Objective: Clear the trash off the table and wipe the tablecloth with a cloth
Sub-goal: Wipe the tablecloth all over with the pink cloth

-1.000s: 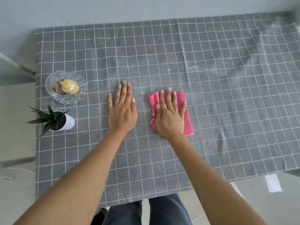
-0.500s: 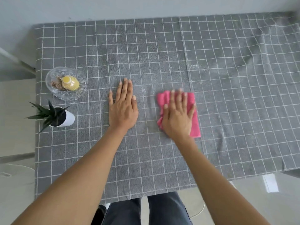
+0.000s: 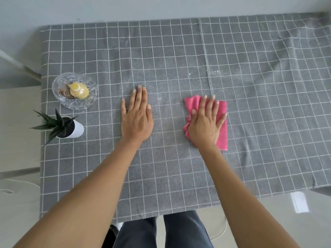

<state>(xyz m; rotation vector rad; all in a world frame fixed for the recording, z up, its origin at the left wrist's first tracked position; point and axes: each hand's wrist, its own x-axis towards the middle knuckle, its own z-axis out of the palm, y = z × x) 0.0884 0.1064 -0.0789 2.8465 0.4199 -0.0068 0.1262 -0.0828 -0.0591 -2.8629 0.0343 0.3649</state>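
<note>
Head view: wiping step; your right hand [image 3: 206, 122] pressed splayed fingers on pink cloth [image 3: 222, 133]; left hand [image 3: 137, 117] lay flat, fingers together, beside it. Next, sweep toward white specks [image 3: 217, 72] beyond the cloth.

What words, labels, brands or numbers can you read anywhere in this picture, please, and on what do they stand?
None: no readable text shows.
The wrapped yellow cake in the glass dish, the pink cloth, the white plant pot and the grey checked tablecloth show no print.

Both arms reached forward, well apart. The left hand [image 3: 137, 116] lay flat, fingers [image 3: 141, 97] straight together; the right hand [image 3: 206, 125] pressed down, fingers spread.
</note>
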